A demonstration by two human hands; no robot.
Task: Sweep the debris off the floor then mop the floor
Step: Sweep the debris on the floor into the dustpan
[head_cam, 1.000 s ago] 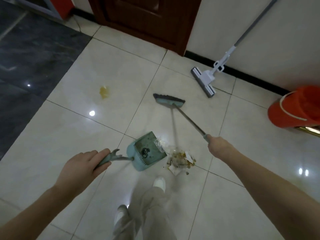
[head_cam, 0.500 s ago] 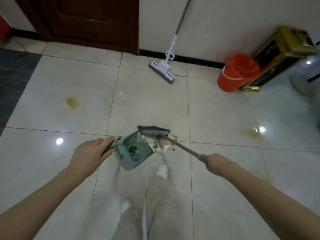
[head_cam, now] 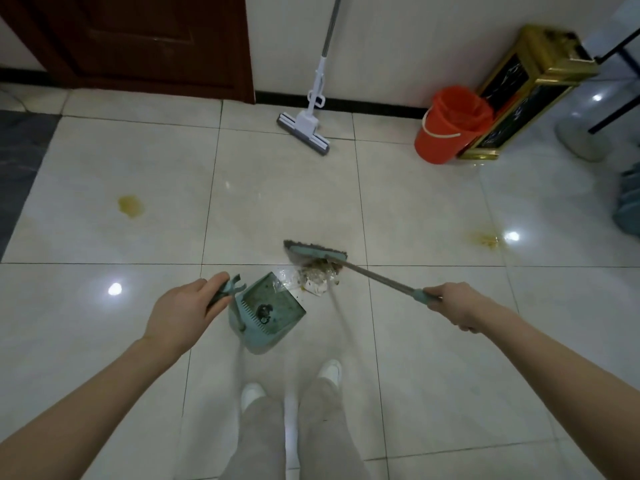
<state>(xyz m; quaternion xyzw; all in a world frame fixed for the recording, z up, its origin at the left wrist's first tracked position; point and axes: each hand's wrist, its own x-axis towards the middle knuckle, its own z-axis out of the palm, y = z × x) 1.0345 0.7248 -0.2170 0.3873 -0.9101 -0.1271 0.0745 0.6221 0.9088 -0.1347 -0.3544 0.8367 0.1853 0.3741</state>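
Dustpan (head_cam: 270, 306) and broom (head_cam: 315, 252) have drawn apart, debris (head_cam: 317, 278) between them mid-frame; left hand (head_cam: 183, 310) grips the pan's handle, right hand (head_cam: 457, 306) the broomstick.

Light: dim, cool, indoor, from overhead lamps seen only as reflections.
Glare: one small white spot on the glossy floor (head_cam: 415, 209) just left of the left hand (head_cam: 180, 313), a second beyond the right hand (head_cam: 457, 306), a third far to its right.
Shadows: faint and soft-edged.
Blur: pale motion streaks below the dustpan (head_cam: 277, 299) and beside the broom (head_cam: 317, 252) handle; trouser legs (head_cam: 263, 438) are soft.
Distortion: wide-angle, so tile joints bow and the wall (head_cam: 398, 46) leans towards the edges.
Corners: darkened.
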